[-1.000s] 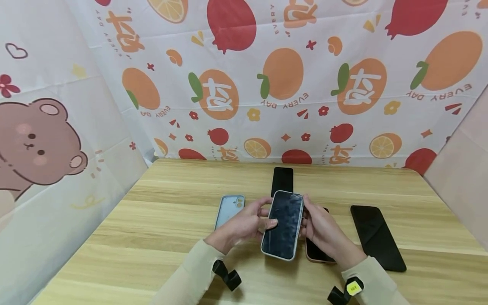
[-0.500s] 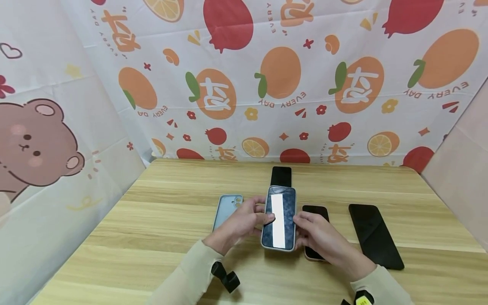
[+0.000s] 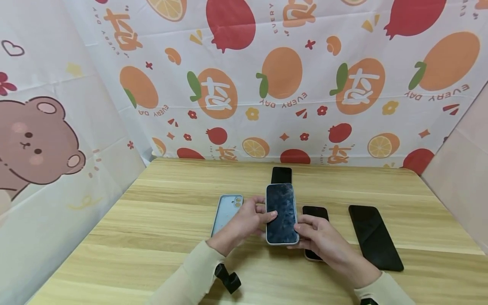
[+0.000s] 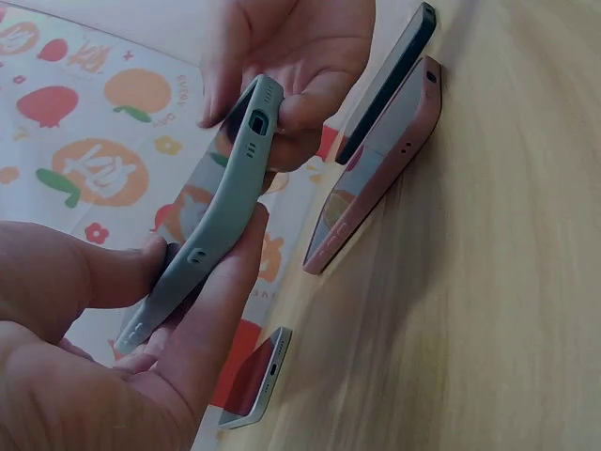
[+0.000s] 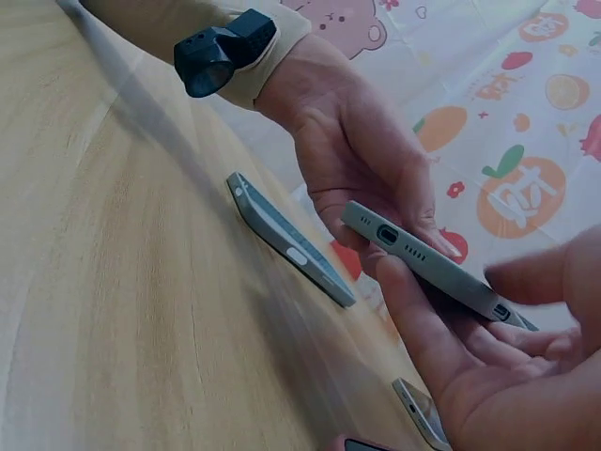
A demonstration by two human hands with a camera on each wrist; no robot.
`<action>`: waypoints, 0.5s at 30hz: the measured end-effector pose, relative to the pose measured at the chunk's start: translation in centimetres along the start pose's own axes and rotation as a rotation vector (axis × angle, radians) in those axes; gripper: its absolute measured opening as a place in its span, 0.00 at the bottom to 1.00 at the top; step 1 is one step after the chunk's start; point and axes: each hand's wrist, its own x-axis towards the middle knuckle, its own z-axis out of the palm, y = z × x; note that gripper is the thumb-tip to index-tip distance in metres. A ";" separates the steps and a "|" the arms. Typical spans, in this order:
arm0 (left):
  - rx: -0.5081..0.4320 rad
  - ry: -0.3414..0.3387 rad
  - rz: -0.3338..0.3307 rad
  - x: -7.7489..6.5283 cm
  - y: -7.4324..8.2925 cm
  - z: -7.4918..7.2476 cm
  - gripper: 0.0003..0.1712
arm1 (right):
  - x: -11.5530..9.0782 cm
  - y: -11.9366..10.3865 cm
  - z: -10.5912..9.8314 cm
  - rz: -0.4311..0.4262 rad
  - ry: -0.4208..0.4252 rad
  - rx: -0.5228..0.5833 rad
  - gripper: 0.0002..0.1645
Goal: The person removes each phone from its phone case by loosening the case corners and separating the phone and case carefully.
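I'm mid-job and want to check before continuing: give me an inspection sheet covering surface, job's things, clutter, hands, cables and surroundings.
Surface: wooden table with a light grain.
Job's things: held phone in a pale case, off the table; blue case lying to its left.
Clutter: back phone, pink-edged phone and black phone, all lying flat.
Hands: left hand grips the held phone, thumb on its front; right hand holds its right edge.
Cables: nothing seen.
Surroundings: fruit-print cloth behind; bear-print cloth on the left.
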 end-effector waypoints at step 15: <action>-0.119 -0.094 -0.002 0.3 -0.6 -0.3 0.22 | -0.2 0.9 -0.7 -0.216 -0.182 -0.066 0.32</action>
